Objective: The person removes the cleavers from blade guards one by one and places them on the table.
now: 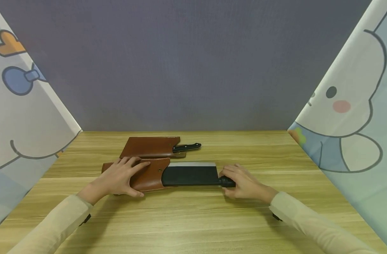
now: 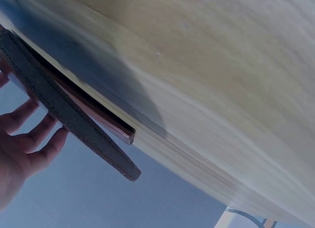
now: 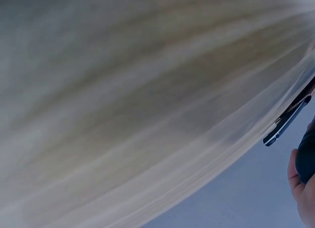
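Reaching in from the near side of the bench (image 1: 193, 225), two pale sleeves (image 1: 60, 218) lead to both hands at work on one cleaver. The left grip (image 1: 121, 176) holds the brown leather sheath (image 1: 152, 176), fingers spread across its face and thumb at the near edge. The right grip (image 1: 242, 181) is wrapped round the cleaver's black handle (image 1: 228, 181). Between them lies the cleaver (image 1: 191, 175) itself, its squared blade partly inside the sheath's mouth and partly bare; the bright strip along the blade faces away from the person, the dark side toward them.

The step in hand looks to be passing the blade through that mouth; whether inward or outward, these views cannot settle. Either way, the next move seems to call for a steady left hold and a straight slide along the blade's length, without tilting the bright edge into the leather. The left fingers would do well to keep clear of the opening.

Just beyond lies a second leather sheath (image 1: 149, 147), with a black riveted knife handle (image 1: 188, 147) jutting from its right end, touched by neither hand. Farther off stand a grey backdrop (image 1: 187, 63) and, at the sides, cartoon-printed panels (image 1: 345, 70).
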Available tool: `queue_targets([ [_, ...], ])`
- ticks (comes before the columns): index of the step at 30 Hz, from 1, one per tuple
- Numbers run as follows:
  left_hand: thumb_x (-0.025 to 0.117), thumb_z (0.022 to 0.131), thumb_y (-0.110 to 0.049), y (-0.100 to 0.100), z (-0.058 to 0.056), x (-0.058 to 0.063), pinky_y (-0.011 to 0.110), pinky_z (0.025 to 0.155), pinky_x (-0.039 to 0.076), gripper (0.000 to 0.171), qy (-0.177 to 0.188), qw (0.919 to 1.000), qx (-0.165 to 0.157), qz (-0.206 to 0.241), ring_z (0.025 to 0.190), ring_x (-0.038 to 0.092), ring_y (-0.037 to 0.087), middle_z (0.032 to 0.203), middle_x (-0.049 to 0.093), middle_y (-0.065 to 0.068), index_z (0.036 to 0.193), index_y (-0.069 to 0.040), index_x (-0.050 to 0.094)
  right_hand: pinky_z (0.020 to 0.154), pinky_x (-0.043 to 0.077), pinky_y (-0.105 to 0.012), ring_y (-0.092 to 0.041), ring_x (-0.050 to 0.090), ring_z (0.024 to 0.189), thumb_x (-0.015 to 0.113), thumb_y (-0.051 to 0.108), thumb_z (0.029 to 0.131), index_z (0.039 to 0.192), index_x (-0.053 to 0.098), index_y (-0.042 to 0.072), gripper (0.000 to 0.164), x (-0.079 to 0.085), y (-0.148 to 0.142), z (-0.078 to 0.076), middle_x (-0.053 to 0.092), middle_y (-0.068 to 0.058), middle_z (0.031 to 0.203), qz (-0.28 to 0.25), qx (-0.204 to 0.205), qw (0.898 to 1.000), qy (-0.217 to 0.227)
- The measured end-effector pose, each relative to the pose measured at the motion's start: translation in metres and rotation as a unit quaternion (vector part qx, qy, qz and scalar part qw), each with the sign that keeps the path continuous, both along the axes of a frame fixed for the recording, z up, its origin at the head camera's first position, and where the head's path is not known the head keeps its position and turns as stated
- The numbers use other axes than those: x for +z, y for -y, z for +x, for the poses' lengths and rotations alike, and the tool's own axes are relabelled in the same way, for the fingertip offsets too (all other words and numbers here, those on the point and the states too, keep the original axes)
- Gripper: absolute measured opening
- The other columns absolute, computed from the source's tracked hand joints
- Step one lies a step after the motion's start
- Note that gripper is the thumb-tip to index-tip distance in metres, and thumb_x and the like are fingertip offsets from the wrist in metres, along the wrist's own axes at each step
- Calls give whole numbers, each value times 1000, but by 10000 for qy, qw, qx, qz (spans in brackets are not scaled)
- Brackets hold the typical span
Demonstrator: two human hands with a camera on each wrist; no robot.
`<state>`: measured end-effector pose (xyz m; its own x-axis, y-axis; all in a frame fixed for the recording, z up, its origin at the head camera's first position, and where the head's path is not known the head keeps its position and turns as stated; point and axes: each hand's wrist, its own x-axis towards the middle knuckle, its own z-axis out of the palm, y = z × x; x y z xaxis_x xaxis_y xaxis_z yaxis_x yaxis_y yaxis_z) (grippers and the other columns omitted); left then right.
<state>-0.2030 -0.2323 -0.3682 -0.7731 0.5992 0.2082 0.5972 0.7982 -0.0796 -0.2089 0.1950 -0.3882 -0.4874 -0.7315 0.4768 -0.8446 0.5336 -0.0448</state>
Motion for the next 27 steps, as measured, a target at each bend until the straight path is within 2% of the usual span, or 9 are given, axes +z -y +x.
queue_targets([
  [5,60,55,-81,1,0,-2,62,87,38,101,15,10000,47,-76,113,47,37,128,47,13,137,-23,43,63,32,-20,-1,45,75,76,26,62,93,61,18,35,-2,-3,-2,58,11,88,12,-39,10000,53],
  [10,60,56,-80,2,0,-3,61,89,37,102,119,9998,117,-140,115,46,37,129,46,13,138,-24,41,64,35,-21,-2,48,77,75,26,63,93,61,18,35,-3,-5,-2,58,10,89,20,-33,10000,40],
  [21,59,55,-82,4,1,-3,61,83,41,104,97,9999,106,-81,114,46,36,128,46,13,139,-23,41,66,37,-23,-2,49,79,76,26,61,93,62,19,36,-3,-12,-1,59,11,90,-13,-145,9997,186],
  [27,58,55,-82,4,1,-3,60,83,42,103,69,9999,95,-85,113,47,36,127,47,14,138,-23,42,65,36,-23,-3,50,78,76,24,60,92,62,17,35,-3,-17,-2,59,11,89,-122,-84,9999,61],
])
